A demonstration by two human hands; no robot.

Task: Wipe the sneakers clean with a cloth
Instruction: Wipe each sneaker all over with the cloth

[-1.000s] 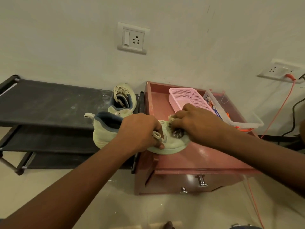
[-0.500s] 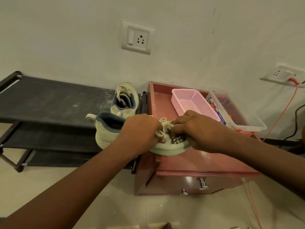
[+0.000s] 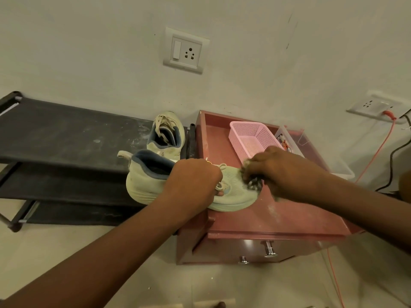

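A pale green sneaker [image 3: 142, 185] with a blue collar lies across the left edge of the red cabinet [image 3: 278, 216], toe on the cabinet top. My left hand [image 3: 193, 181] grips it over the laces at mid-foot. My right hand [image 3: 282, 172] holds a small patterned cloth [image 3: 253, 182] against the toe; most of the cloth is hidden under the fingers. The second sneaker [image 3: 166, 134] stands on the black shoe rack [image 3: 66, 134] behind, by the wall.
On the cabinet top a pink mesh basket [image 3: 251, 138] and a clear plastic tub [image 3: 340, 172] stand at the back right. Two wall sockets, an orange cable [image 3: 375, 152] and a black cable hang at right. Drawer knobs stick out below.
My right hand has slid with the cloth from the middle of the toe to its right side, uncovering more of the toe. My left hand keeps its grip.
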